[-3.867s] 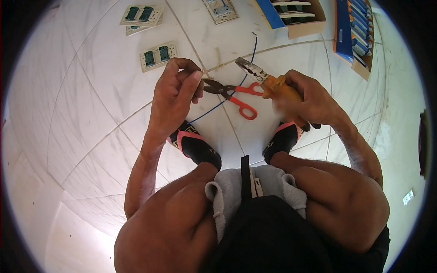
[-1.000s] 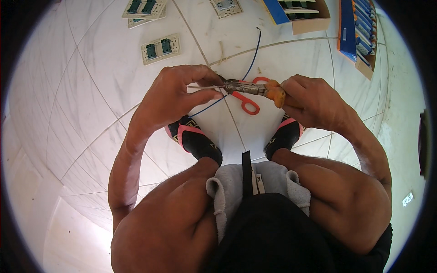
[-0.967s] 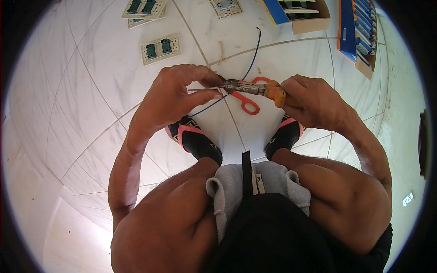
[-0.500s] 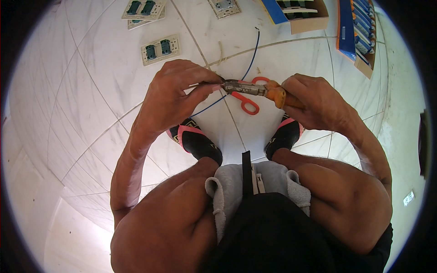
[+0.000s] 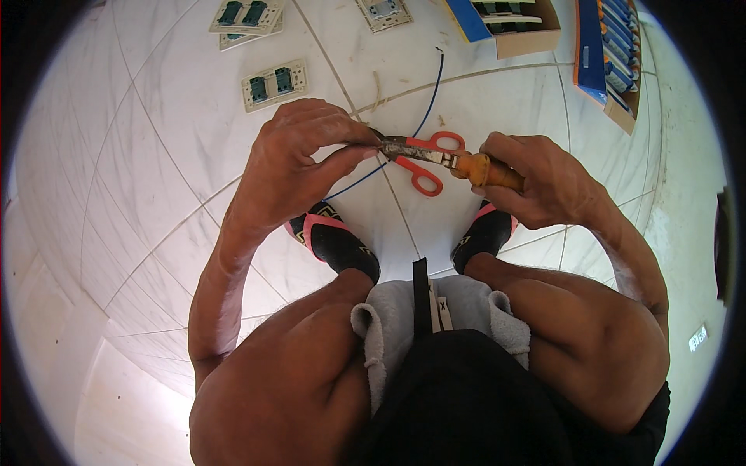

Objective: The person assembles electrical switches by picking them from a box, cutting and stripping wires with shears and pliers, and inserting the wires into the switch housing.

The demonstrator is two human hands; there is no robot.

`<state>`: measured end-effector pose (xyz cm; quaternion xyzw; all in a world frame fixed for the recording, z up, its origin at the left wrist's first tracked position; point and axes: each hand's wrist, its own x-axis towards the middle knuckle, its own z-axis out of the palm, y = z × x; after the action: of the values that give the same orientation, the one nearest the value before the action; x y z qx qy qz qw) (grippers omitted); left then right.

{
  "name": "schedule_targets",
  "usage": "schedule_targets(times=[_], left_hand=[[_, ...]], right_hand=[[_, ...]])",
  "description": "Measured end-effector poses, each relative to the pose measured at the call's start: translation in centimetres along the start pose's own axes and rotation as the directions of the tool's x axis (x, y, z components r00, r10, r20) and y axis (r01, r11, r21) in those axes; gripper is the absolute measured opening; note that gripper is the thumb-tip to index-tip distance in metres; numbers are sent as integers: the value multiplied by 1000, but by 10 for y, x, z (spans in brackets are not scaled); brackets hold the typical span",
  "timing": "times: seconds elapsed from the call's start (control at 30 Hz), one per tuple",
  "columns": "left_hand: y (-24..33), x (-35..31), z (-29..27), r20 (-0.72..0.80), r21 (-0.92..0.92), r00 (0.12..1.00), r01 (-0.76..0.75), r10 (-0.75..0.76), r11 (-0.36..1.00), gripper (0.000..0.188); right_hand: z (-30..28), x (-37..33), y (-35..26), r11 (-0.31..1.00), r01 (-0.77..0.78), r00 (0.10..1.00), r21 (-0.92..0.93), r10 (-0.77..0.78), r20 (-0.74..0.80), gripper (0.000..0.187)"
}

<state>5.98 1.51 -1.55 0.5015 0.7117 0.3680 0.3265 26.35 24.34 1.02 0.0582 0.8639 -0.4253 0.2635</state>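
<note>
Right hand (image 5: 544,180) grips orange-handled combination pliers (image 5: 466,166) above red-handled tin snips (image 5: 409,165), left hand (image 5: 299,151) pinched closed at the pliers' nose (contents hidden), so slipping pliers could nip it.

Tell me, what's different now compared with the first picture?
The right hand has swung the tip of the orange-handled metal pliers leftward and down, to the fingertips of the left hand, which shifted right. No visible object was let go. The red-handled, dark-bladed shears, thin blue wire and cream rectangular plates with green inserts stayed put.
</note>
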Motion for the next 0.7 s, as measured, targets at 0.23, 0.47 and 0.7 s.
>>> schedule_targets(times=[0.23,0.47,0.7], left_hand=[[0,0,0,-12,62,999,-34,35,997,14],[0,1,-1,-8,99,996,-89,91,991,16],[1,0,-2,11,192,991,-136,136,972,16]], right_hand=[[-6,0,-4,993,-30,997,116,21,80,28],[-8,1,0,977,-44,990,209,15,138,31],[-4,1,1,977,-59,992,207,35,120,31]])
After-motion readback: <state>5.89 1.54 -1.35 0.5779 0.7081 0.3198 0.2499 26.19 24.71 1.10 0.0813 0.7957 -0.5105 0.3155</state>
